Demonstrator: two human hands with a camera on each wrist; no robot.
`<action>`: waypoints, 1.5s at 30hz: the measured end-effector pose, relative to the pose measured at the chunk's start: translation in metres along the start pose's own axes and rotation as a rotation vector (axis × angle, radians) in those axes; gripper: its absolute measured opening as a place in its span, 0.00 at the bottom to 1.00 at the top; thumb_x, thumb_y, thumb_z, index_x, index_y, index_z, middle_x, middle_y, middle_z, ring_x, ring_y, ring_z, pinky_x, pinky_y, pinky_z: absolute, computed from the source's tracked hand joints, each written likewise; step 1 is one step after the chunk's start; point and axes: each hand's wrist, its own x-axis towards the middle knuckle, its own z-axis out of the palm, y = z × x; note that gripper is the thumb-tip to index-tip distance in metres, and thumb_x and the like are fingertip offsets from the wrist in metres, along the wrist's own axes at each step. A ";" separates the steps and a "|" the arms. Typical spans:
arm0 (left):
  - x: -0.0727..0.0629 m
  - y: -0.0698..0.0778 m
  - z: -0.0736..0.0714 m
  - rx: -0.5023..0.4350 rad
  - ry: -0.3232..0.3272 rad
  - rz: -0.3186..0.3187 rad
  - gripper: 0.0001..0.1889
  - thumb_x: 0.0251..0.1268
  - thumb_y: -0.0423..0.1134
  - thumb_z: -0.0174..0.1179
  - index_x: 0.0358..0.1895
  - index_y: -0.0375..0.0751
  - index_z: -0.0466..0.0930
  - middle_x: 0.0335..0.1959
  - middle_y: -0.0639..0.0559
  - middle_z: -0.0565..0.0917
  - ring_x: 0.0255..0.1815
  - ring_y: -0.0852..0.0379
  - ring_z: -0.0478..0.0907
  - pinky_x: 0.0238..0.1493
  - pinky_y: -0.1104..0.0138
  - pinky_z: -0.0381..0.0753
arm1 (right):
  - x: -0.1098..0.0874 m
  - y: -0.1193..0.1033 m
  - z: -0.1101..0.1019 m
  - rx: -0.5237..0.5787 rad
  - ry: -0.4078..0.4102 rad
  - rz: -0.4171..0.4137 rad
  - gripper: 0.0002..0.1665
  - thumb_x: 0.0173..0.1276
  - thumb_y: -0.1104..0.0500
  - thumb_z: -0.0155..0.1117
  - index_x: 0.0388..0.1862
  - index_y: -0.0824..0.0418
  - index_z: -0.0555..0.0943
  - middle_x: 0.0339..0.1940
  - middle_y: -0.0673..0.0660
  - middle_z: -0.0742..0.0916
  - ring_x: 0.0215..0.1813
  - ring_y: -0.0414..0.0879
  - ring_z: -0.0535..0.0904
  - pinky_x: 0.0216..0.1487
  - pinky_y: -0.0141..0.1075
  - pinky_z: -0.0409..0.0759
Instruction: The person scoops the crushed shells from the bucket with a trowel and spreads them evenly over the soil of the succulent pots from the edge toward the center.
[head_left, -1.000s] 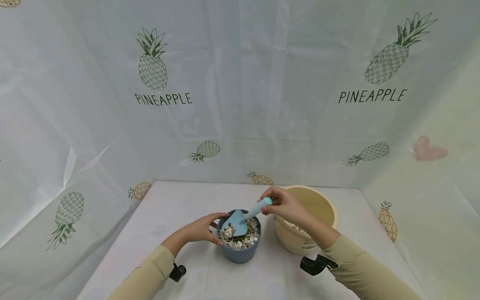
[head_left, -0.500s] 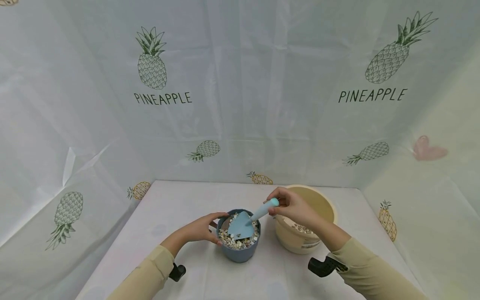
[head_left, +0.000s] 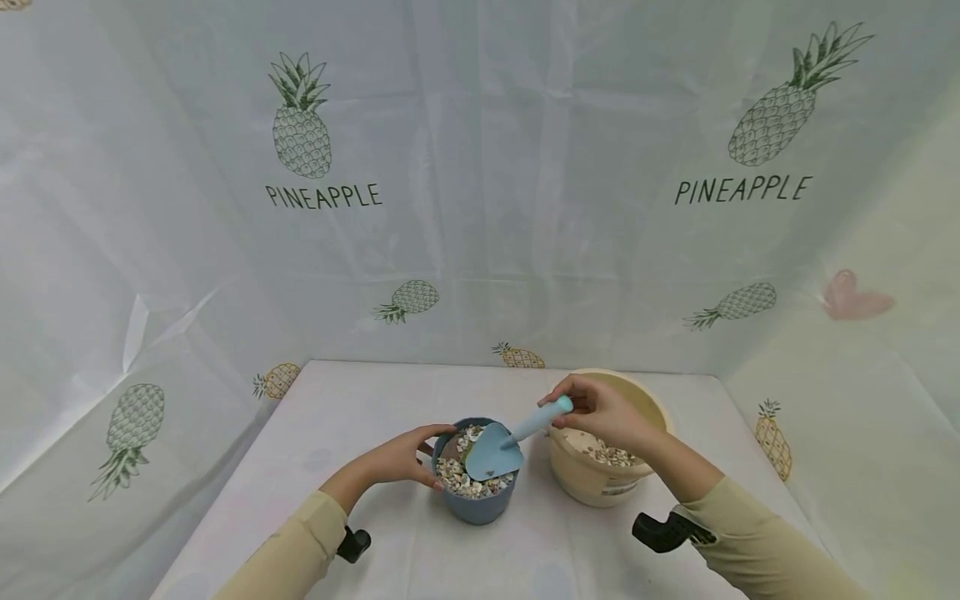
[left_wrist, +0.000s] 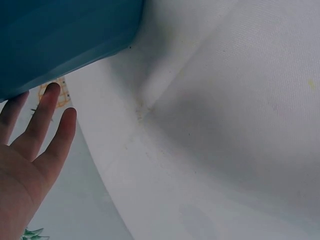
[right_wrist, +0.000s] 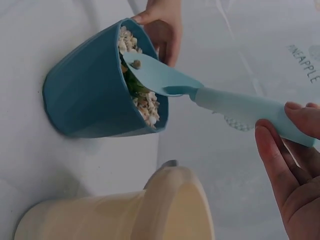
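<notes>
A blue flower pot (head_left: 480, 510) filled with small pale pebbles (head_left: 459, 479) stands upright on the table; something green (right_wrist: 134, 86) shows among the pebbles in the right wrist view. My left hand (head_left: 401, 457) holds the pot's left side, thumb and forefinger at its rim; the other fingers (left_wrist: 60, 137) stretch along the wall. My right hand (head_left: 600, 412) pinches the handle of a light blue hand trowel (head_left: 495, 452). The trowel's blade lies tilted over the pot's right part, hiding some pebbles. A small pebble (right_wrist: 135, 64) sits on the blade.
A cream bucket (head_left: 592, 483) stands just right of the pot, partly under my right forearm. More pebbles (head_left: 611, 456) lie inside it. Behind the table (head_left: 360, 400) hangs a pineapple-print curtain (head_left: 480, 233).
My right hand has moved to the right, drawing the trowel from the pot's middle toward its right rim. The left hand stays at the pot.
</notes>
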 end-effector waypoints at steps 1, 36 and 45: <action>0.000 0.001 0.000 0.001 -0.002 0.001 0.49 0.48 0.41 0.78 0.75 0.48 0.59 0.72 0.43 0.62 0.61 0.41 0.72 0.53 0.51 0.76 | -0.002 0.000 -0.002 -0.006 0.004 -0.005 0.13 0.64 0.70 0.67 0.47 0.66 0.80 0.52 0.66 0.83 0.46 0.52 0.83 0.45 0.39 0.83; 0.058 0.134 0.057 -0.157 0.127 0.001 0.35 0.52 0.41 0.75 0.65 0.47 0.70 0.55 0.49 0.77 0.54 0.48 0.75 0.44 0.57 0.80 | -0.120 -0.018 -0.100 -0.208 0.404 -0.008 0.13 0.66 0.72 0.63 0.49 0.72 0.74 0.51 0.50 0.85 0.44 0.42 0.85 0.44 0.32 0.82; 0.095 0.139 0.078 -0.205 0.201 -0.095 0.33 0.48 0.36 0.77 0.60 0.39 0.74 0.42 0.50 0.77 0.42 0.52 0.77 0.37 0.60 0.79 | -0.111 0.003 -0.090 -0.335 0.454 0.132 0.14 0.66 0.66 0.67 0.48 0.68 0.77 0.52 0.66 0.83 0.45 0.37 0.83 0.43 0.30 0.81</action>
